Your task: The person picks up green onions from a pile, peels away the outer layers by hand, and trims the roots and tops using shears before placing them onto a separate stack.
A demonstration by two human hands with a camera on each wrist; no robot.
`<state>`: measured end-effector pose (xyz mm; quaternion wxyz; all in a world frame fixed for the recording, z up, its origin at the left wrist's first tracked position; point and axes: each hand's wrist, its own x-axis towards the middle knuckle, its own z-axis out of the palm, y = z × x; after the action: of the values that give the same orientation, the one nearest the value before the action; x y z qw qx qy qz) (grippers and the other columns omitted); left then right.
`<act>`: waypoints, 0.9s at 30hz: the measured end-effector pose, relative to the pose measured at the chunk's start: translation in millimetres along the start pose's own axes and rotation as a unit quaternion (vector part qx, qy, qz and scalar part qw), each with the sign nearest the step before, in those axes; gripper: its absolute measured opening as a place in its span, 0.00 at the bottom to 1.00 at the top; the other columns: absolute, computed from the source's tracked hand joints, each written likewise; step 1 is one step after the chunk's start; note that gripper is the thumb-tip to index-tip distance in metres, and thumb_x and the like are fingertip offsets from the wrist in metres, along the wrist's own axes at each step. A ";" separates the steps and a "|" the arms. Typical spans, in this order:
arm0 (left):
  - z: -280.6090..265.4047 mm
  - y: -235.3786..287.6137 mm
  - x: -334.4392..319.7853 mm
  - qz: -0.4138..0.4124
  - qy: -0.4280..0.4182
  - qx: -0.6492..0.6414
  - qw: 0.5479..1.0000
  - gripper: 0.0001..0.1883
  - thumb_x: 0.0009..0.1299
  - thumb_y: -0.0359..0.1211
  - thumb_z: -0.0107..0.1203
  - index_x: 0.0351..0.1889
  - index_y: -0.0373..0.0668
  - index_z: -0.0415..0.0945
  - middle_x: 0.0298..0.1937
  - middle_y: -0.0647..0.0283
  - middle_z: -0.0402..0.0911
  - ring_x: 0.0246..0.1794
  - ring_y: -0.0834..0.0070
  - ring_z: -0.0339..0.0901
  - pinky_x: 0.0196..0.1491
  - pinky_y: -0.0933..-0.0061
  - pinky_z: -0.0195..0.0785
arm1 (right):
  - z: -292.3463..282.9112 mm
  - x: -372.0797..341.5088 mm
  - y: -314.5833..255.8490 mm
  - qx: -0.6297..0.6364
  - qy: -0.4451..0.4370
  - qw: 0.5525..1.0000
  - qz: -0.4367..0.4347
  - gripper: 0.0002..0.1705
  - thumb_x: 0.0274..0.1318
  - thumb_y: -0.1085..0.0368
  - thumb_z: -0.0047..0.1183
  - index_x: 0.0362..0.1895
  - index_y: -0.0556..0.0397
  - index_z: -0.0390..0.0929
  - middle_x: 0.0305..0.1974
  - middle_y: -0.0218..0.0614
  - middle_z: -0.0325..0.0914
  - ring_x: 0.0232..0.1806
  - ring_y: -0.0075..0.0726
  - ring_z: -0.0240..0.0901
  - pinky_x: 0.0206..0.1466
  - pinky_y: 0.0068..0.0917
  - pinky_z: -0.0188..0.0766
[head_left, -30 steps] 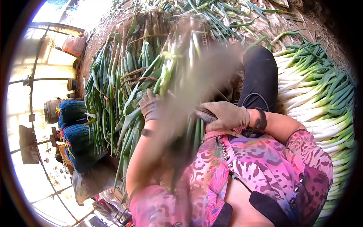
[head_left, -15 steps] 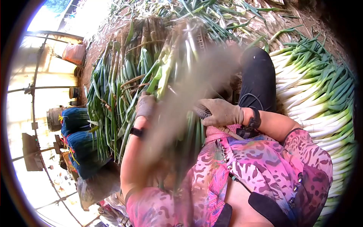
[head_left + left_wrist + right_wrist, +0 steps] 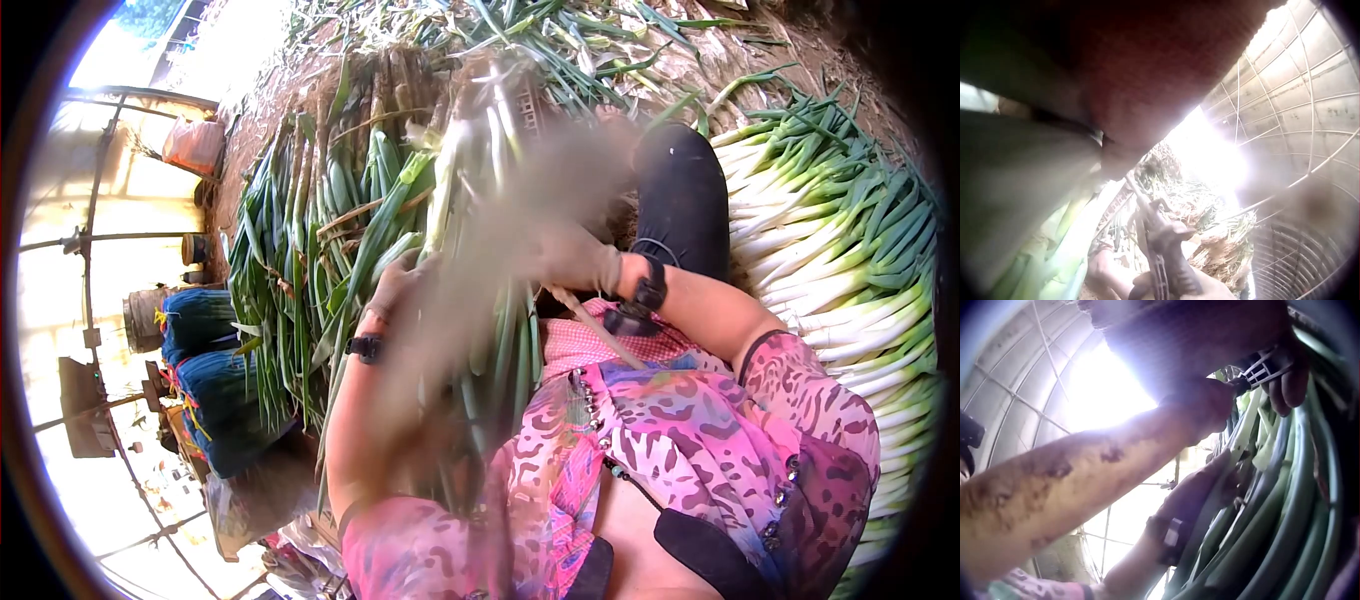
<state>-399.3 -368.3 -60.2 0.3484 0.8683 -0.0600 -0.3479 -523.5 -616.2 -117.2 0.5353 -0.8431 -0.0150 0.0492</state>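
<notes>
My gloved left hand [image 3: 398, 285] grips a thick green onion [image 3: 440, 195], its pale shaft pointing up and away. In the left wrist view, pale onion stalks [image 3: 1072, 250] lie close beside that hand. My gloved right hand [image 3: 580, 258] holds a blow gun [image 3: 1175, 250], its thin nozzle pointing toward the stalks in the left wrist view. A tan hose [image 3: 600, 325] trails from the right hand to the lap. A blurred tan streak across the head view hides part of both hands. Long green leaves [image 3: 1272, 531] hang below the hands in the right wrist view.
A thick pile of untrimmed green onions [image 3: 290, 260] lies to the left. Rows of cleaned white onions [image 3: 830, 260] are stacked on the right. Blue-wrapped bundles [image 3: 225, 400] stand at far left. Loose leaves [image 3: 560, 40] litter the ground ahead, beyond the dark-clad knee [image 3: 685, 190].
The right hand has moved up and slightly forward, and more of the hose shows. The left hand has shifted slightly right with the onion, after moving lower and left earlier.
</notes>
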 end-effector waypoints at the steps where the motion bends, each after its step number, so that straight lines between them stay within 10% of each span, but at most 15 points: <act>1: 6.5 10.8 -8.7 -0.012 0.021 -0.034 0.999 0.20 0.75 0.46 0.56 0.52 0.38 0.79 0.29 0.70 0.78 0.27 0.84 0.74 0.32 0.79 0.68 | -2.2 15.0 -1.1 0.003 -0.001 1.000 0.014 0.25 0.52 0.56 0.58 0.49 0.59 0.72 0.37 0.50 0.79 0.38 0.48 0.79 0.46 0.39 0.74; 8: 9.5 28.4 -39.4 -0.030 -0.041 -0.158 0.986 0.18 0.78 0.46 0.52 0.49 0.40 0.77 0.27 0.71 0.77 0.24 0.84 0.72 0.30 0.80 0.66 | -36.2 53.0 -38.2 0.037 -0.024 0.981 0.187 0.20 0.52 0.52 0.56 0.35 0.57 0.74 0.27 0.44 0.78 0.30 0.44 0.78 0.39 0.38 0.74; 15: 14.2 21.0 -64.3 0.028 -0.021 -0.156 0.987 0.15 0.79 0.48 0.48 0.49 0.48 0.75 0.25 0.71 0.74 0.21 0.83 0.70 0.24 0.81 0.63 | 21.6 16.7 11.9 -0.009 0.043 0.998 -0.033 0.25 0.48 0.50 0.58 0.41 0.59 0.74 0.34 0.53 0.79 0.38 0.55 0.79 0.44 0.43 0.73; 20: 3.3 -29.4 -45.7 -0.132 -0.049 -0.346 0.928 0.14 0.79 0.50 0.48 0.45 0.51 0.71 0.24 0.73 0.70 0.19 0.83 0.67 0.22 0.82 0.62 | 6.8 40.1 3.4 0.038 0.006 0.998 0.048 0.28 0.48 0.49 0.58 0.41 0.63 0.74 0.31 0.52 0.80 0.37 0.55 0.80 0.45 0.43 0.74; 27: 24.5 -53.3 -70.2 -0.031 -0.041 -0.261 0.964 0.16 0.79 0.49 0.48 0.56 0.53 0.71 0.26 0.74 0.66 0.21 0.83 0.63 0.24 0.83 0.57 | -6.4 106.1 14.4 -0.030 -0.030 0.997 0.059 0.30 0.49 0.47 0.56 0.42 0.64 0.76 0.33 0.54 0.82 0.38 0.53 0.82 0.45 0.39 0.76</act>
<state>-475.2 -317.8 -67.8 0.5492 0.7338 0.0461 -0.3971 -417.7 -619.8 -134.6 0.5056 -0.8561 0.0176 0.1054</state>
